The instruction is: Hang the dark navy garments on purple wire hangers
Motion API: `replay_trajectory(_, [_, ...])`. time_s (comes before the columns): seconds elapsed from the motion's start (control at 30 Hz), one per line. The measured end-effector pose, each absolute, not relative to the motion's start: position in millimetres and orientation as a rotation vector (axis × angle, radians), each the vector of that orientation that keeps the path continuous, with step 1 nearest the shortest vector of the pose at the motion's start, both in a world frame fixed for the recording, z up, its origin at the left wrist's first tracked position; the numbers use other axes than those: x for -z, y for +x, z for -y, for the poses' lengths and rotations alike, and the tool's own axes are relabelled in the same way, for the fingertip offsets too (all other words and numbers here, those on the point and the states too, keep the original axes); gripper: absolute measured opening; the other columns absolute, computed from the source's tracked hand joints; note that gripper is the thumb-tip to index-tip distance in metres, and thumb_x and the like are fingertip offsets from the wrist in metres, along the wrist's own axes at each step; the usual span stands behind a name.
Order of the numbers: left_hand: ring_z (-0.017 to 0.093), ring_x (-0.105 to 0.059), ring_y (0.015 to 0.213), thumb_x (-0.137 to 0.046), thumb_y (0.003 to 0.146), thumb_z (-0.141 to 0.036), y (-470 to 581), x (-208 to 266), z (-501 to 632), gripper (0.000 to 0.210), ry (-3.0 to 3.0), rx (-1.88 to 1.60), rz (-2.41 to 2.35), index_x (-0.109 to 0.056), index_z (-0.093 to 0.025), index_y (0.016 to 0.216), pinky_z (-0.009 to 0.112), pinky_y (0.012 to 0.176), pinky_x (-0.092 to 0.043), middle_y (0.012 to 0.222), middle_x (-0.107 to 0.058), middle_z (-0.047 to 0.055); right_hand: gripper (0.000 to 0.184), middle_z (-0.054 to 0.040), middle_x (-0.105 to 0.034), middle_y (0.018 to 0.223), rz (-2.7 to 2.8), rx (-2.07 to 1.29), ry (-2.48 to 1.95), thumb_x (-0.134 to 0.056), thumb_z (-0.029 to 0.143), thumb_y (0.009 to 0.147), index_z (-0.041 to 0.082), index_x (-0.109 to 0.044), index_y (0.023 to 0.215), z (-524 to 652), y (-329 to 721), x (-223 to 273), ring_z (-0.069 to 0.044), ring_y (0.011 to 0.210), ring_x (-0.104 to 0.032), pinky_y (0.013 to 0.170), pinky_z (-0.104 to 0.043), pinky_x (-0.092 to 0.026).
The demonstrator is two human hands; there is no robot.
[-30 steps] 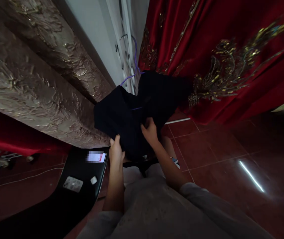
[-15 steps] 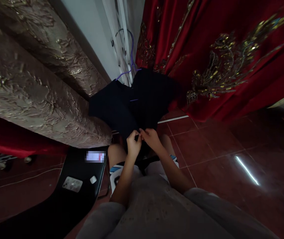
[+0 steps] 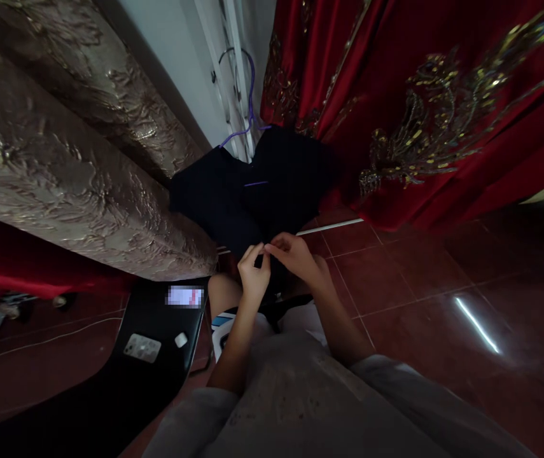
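Note:
A dark navy shirt (image 3: pixel 214 197) hangs by its collar from a purple hanger (image 3: pixel 251 95). At the lower part of the shirt's front, my left hand (image 3: pixel 254 270) pinches the cloth between thumb and forefinger. My right hand (image 3: pixel 295 256) meets it there, thumb and fingers closed at the same spot, the fingertips of both hands touching. Whatever small part of the shirt lies between the fingertips is too dark and small to make out. Below the hands, the shirt's lower end falls between my knees.
Left stands a black bench (image 3: pixel 157 318) bearing a phone (image 3: pixel 142 348), a small white case (image 3: pixel 181 340) and a blurred lit screen (image 3: pixel 184 296). A beige textured curtain (image 3: pixel 85 172) hangs left, red sequined cloth (image 3: pixel 338 95) right. White metal bars (image 3: pixel 233 63) hold the hanger. Red tiles (image 3: pixel 410 267) cover the floor.
My right hand has shifted slightly up and outward, its fingers a little straighter. The left hand stays nearly in place at the shirt front. The view has shifted slightly.

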State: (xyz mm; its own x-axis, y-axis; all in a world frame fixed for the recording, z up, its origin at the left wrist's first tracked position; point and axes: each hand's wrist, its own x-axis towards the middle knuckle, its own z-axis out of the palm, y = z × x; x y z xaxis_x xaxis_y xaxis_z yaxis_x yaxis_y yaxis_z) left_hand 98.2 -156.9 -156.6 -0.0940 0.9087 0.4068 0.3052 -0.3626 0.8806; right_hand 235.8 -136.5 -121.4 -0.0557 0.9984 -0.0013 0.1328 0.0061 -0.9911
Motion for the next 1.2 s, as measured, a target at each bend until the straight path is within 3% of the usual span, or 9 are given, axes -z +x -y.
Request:
replay_trajectory(0.13, [0.015, -0.066, 0.084, -0.06, 0.094, -0.015, 94, 159, 155, 0.017, 1.734, -1.51, -1.308, -0.073, -0.017, 0.105, 0.027, 0.077, -0.053, 0.09, -0.068, 0.005, 0.022, -0.0024, -0.067, 0.078, 1.389, -1.06, -1.251, -0.058, 0.039, 0.089, 0.019, -0.066, 0.085, 149, 230, 127, -0.014, 0.071, -0.061, 0.068, -0.027, -0.047])
replay_trajectory(0.3, [0.016, -0.064, 0.083, -0.056, 0.094, -0.012, 93, 158, 159, 0.017, 1.746, -1.485, -1.368, -0.071, -0.018, 0.101, 0.029, 0.077, -0.053, 0.088, -0.066, 0.005, 0.024, 0.004, -0.053, 0.052, 1.14, -1.608, -1.205, -0.063, 0.043, 0.077, 0.019, -0.064, 0.074, 137, 231, 122, -0.009, 0.043, -0.042, 0.043, -0.023, -0.026])
replay_trajectory(0.43, [0.016, -0.062, 0.082, -0.055, 0.091, -0.009, 100, 161, 156, 0.02, 1.788, -1.453, -1.392, -0.066, -0.019, 0.104, 0.028, 0.077, -0.051, 0.089, -0.064, 0.004, 0.022, 0.0032, -0.054, 0.049, 0.899, -1.579, -1.104, -0.072, 0.037, 0.067, 0.016, -0.07, 0.072, 102, 238, 89, -0.004, 0.038, -0.032, 0.04, -0.023, -0.014])
replay_trajectory(0.63, [0.016, -0.06, 0.072, -0.055, 0.083, -0.003, 106, 175, 125, 0.015, 1.991, -1.249, -1.302, -0.058, -0.018, 0.083, 0.028, 0.069, -0.049, 0.077, -0.06, 0.003, 0.02, 0.0037, -0.056, 0.059, 0.995, -1.129, -0.879, -0.069, 0.037, 0.086, 0.018, -0.067, 0.079, 62, 236, 7, -0.002, 0.041, -0.038, 0.039, -0.018, -0.022])
replay_trajectory(0.77, [0.017, -0.067, 0.092, -0.059, 0.092, -0.012, 91, 116, 94, 0.033, 2.012, -1.344, -1.145, -0.059, -0.02, 0.124, 0.032, 0.088, -0.054, 0.101, -0.069, 0.006, 0.022, 0.0045, -0.055, 0.056, 1.171, -1.091, -0.883, -0.066, 0.035, 0.091, 0.018, -0.063, 0.078, 73, 225, -10, -0.003, 0.042, -0.042, 0.041, -0.017, -0.028])
replay_trajectory(0.83, [0.017, -0.067, 0.097, -0.053, 0.101, -0.022, 86, 73, 81, 0.04, 1.987, -1.611, -1.101, -0.049, -0.023, 0.141, 0.033, 0.093, -0.054, 0.111, -0.068, 0.008, 0.023, 0.0052, -0.053, 0.055, 1.207, -1.048, -0.885, -0.064, 0.034, 0.092, 0.018, -0.061, 0.076, 77, 223, -8, -0.004, 0.044, -0.042, 0.043, -0.017, -0.029])
replay_trajectory(0.97, [0.017, -0.066, 0.091, -0.053, 0.104, -0.038, 88, 12, 66, 0.023, 2.24, -1.656, -1.075, -0.067, -0.02, 0.111, 0.031, 0.087, -0.053, 0.099, -0.068, 0.005, 0.022, 0.0055, -0.049, 0.058, 1.241, -0.879, -0.933, -0.063, 0.032, 0.092, 0.019, -0.056, 0.075, 68, 224, 12, -0.006, 0.051, -0.044, 0.05, -0.02, -0.034])
replay_trajectory(1.1, [0.02, -0.066, 0.103, -0.06, 0.101, -0.039, 67, -3, 56, 0.022, 2.153, -1.678, -1.162, -0.067, -0.018, 0.1, 0.035, 0.097, -0.052, 0.099, -0.067, 0.005, 0.021, 0.005, -0.046, 0.054, 1.235, -0.776, -1.177, -0.062, 0.018, 0.084, 0.019, -0.053, 0.065, 56, 222, 52, -0.008, 0.051, -0.039, 0.054, -0.025, -0.032])
replay_trajectory(1.2, [0.021, -0.06, 0.121, -0.058, 0.102, -0.037, 24, 8, 37, 0.019, 1.557, -1.991, -1.278, -0.06, -0.019, 0.108, 0.036, 0.105, -0.049, 0.111, -0.064, 0.004, 0.02, 0.0056, -0.044, 0.05, 1.271, -0.867, -1.226, -0.061, 0.02, 0.081, 0.019, -0.054, 0.062, 58, 211, 74, -0.009, 0.049, -0.037, 0.054, -0.026, -0.03])
